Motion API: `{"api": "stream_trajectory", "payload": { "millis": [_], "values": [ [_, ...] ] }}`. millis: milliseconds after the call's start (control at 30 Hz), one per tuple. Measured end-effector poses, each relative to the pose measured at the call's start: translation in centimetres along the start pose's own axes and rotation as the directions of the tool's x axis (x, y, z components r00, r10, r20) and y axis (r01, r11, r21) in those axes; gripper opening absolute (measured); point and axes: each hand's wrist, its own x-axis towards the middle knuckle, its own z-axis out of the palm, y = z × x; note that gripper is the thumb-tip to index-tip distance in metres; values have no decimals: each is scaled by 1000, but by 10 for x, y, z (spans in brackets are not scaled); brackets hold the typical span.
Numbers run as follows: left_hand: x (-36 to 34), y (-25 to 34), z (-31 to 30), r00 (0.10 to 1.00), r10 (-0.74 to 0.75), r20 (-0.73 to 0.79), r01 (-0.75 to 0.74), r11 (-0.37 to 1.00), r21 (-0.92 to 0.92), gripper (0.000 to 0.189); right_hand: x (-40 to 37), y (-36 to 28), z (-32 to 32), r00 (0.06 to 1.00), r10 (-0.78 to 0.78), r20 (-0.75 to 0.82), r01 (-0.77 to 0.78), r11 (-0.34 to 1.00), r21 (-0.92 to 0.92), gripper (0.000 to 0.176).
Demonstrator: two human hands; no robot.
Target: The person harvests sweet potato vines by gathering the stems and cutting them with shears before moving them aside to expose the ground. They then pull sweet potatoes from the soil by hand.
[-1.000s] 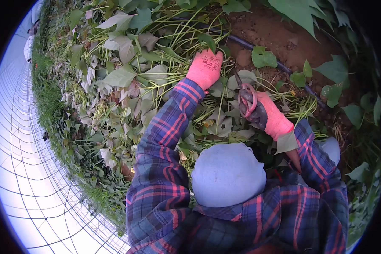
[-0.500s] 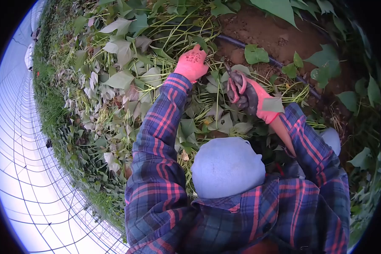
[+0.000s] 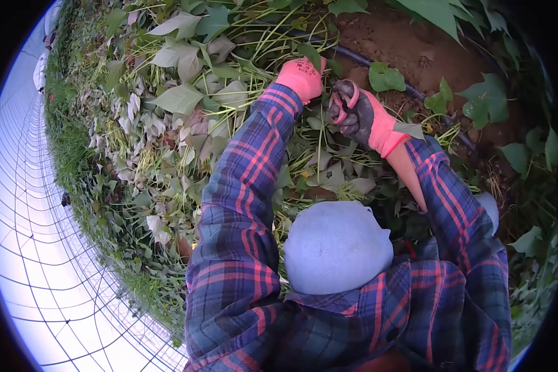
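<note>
Head: right hand (image 3: 369, 121), shears (image 3: 341, 101) between vines (image 3: 254, 37) and soil (image 3: 409, 49)

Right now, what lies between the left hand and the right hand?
Head view: green vine stems fill the narrow gap between left hand and right hand, which grips pink-handled shears.

Vines (image 3: 186, 99) left of bare soil (image 3: 409, 43) (hose (image 3: 358, 58) across it)

One head-worn fisheye view (dark rounded edges), facing steeply down past a grey cap (image 3: 336, 248), close above left hand (image 3: 301, 77) and right hand (image 3: 366, 121)
</note>
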Motion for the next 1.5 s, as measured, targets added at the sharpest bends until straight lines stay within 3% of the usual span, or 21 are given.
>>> {"api": "stream_trajectory", "payload": {
  "millis": [233,367,433,467,533,600,633,733,767,800,867,1000,1067,1133,1167,1200,1233,1267,1333,1367,1500],
  "values": [
    [-20,6,22,982,-9,-191,-1,999,-54,51,7,21,-14,968,-248,27,249,957,-151,24],
    [-40,6,21,941,-5,-338,-42,990,-131,46,-14,25,-16,975,-199,-94,172,956,-237,21],
    [-66,7,13,889,-81,-451,-22,976,-218,43,-28,34,-31,936,-350,-22,215,624,-751,21],
    [-80,6,13,889,-82,-451,-19,976,-215,43,-43,36,-29,936,-351,-18,219,623,-751,21],
    [-114,1,11,777,-152,-610,-102,927,-360,43,-81,35,-17,962,-273,7,232,803,-549,24],
    [-156,-3,3,659,-288,-695,-182,836,-519,38,-98,39,-21,942,-327,-77,249,833,-494,27],
    [-177,-12,8,598,-384,-704,-203,777,-596,37,-106,40,-24,913,-368,-178,262,861,-436,31],
    [-245,-30,9,376,-703,-604,-422,450,-787,34,-132,33,-33,971,-217,-98,149,876,-459,31],
    [-264,-36,8,263,-786,-559,-465,404,-787,33,-137,38,-30,901,-428,73,349,613,-709,30],
    [-283,-44,9,151,-853,-500,-513,364,-777,31,-136,38,-29,901,-425,86,355,609,-709,30],
    [-329,-65,18,0,-875,-483,-392,444,-805,34,-132,34,-28,921,-388,23,270,597,-756,30],
    [-392,-78,31,-115,-875,-470,-234,484,-844,40,-122,26,-27,895,-417,155,352,451,-820,29],
    [-420,-81,39,-139,-841,-522,-83,536,-840,38,-121,16,-12,962,-271,23,190,609,-770,35],
    [-426,-58,17,-113,-925,-363,-399,377,-836,46,-113,11,-4,977,-213,8,165,730,-663,33],
    [-438,-58,24,-40,-762,-647,-47,648,-760,47,-107,8,-3,946,-289,144,270,464,-844,33],
    [-450,-65,34,140,-544,-827,273,824,-496,47,-99,3,-2,902,-315,294,352,145,-925,32],
    [-453,-80,45,-12,-782,-624,-134,619,-774,39,-77,4,-17,934,-299,197,301,356,-885,23],
    [-449,-79,42,-14,-782,-624,-136,619,-773,39,-69,-4,-12,933,-300,198,301,354,-885,23],
    [-433,-73,27,114,-851,-512,-288,465,-837,33,-57,-12,6,979,6,202,105,841,-531,16],
    [-421,-77,18,239,-833,-500,-423,374,-825,26,-40,-1,15,994,-103,22,101,880,-463,16],
    [-369,-76,9,562,-712,-421,-208,371,-905,32,-23,4,9,986,72,150,9,876,-482,24]
  ]
}}
